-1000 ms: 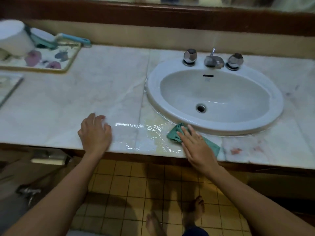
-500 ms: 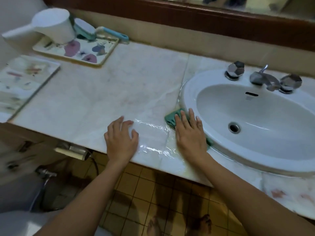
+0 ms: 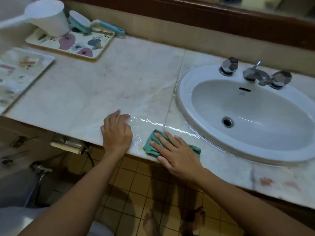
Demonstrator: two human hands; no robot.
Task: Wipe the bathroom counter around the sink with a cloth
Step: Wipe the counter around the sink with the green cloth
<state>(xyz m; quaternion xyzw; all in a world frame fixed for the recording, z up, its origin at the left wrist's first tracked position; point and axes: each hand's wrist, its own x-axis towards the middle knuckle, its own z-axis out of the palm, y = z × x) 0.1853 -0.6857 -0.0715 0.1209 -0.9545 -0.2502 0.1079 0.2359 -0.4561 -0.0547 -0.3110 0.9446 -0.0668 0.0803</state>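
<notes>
Back comes the right hand, dragging the green cloth off the sink's left rim, where it sat half a second ago, and down to the front edge of the table. Starting nearest: bare feet stand on the yellow-brown floor tiles below the edge. Just above, that right hand lies flat on the cloth, fingers straight and spread, pressing it to the marble; one corner of the cloth pokes out past the wrist side. The cloth sits at the table's front lip, left of the sink and apart from it. Close beside it, the left hand rests palm down on the bare marble, fingers relaxed, holding nothing, much as it did before. Between and beyond the two hands a bright streak of water glints across the surface, running toward the sink's rim. Further in, the white oval basin shows its drain, and at its back edge a chrome spout stands between two faceted knobs, the left knob and the right knob. Over at the far left, a flowered tray lies against the back wall, carrying a white scoop and a teal-handled brush. A second patterned tray lies nearer, at the table's left end. Along the top runs a dark wooden frame.
</notes>
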